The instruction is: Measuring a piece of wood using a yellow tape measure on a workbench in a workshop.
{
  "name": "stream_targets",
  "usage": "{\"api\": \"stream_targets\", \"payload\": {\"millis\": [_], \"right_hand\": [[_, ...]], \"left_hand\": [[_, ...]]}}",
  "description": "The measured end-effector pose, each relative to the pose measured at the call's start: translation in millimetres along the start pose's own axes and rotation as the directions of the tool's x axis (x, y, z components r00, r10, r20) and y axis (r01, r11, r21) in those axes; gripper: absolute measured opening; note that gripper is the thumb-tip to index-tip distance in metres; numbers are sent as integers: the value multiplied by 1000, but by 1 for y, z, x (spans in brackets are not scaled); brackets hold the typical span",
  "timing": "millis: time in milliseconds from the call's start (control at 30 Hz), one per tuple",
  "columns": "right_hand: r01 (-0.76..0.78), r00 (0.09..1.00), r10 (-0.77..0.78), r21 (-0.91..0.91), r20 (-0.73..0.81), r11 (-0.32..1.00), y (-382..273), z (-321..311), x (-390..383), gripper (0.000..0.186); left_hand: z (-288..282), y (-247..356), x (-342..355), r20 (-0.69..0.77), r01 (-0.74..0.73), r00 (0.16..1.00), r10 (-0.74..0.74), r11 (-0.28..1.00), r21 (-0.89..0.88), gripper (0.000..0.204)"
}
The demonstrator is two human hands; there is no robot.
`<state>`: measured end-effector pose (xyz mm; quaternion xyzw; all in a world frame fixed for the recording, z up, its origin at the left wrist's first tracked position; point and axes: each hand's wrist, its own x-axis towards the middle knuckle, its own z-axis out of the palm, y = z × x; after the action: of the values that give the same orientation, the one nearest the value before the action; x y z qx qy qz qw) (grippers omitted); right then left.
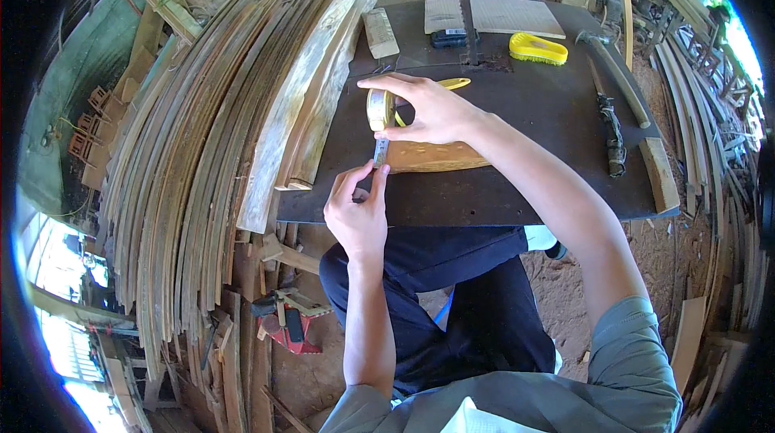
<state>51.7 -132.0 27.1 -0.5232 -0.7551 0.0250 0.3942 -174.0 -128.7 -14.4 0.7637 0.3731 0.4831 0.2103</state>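
My right hand (440, 114) grips a yellow tape measure (379, 108) over the dark table (517, 191), thumb below and fingers above its case. A short length of metal tape (381, 149) runs out of it toward me. The thumb and fingers of my left hand (355, 215) pinch the free end of that tape. Just right of the tape lies a brown wooden piece (436, 156) with a curved edge, partly under my right hand and forearm. Behind the right hand a yellow loop-shaped thing (454, 83) shows, its other part hidden.
An upright saw blade (463, 5) passes down to the table beside a pale board (517, 17). A yellow brush (538, 49), a hammer (617, 82) and a wood block (659, 175) lie right. Long planks (202, 126) are stacked left.
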Motion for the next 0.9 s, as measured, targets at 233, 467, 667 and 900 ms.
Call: {"api": "stream_targets", "payload": {"millis": [233, 467, 667, 900], "right_hand": [[-102, 994, 103, 40, -31, 994, -1, 3, -6, 75], [-199, 980, 194, 97, 52, 975, 3, 7, -5, 68], [-16, 999, 17, 14, -32, 1000, 8, 9, 2, 64], [-71, 996, 74, 54, -42, 996, -4, -8, -10, 67]], "left_hand": [[9, -1, -4, -57, 8, 998, -10, 1000, -20, 18], [12, 0, -4, -41, 31, 999, -32, 999, -36, 20], [13, -5, -6, -101, -55, 994, 48, 996, -70, 16], [15, -8, -6, -92, -59, 995, 45, 986, -157, 17]]}}
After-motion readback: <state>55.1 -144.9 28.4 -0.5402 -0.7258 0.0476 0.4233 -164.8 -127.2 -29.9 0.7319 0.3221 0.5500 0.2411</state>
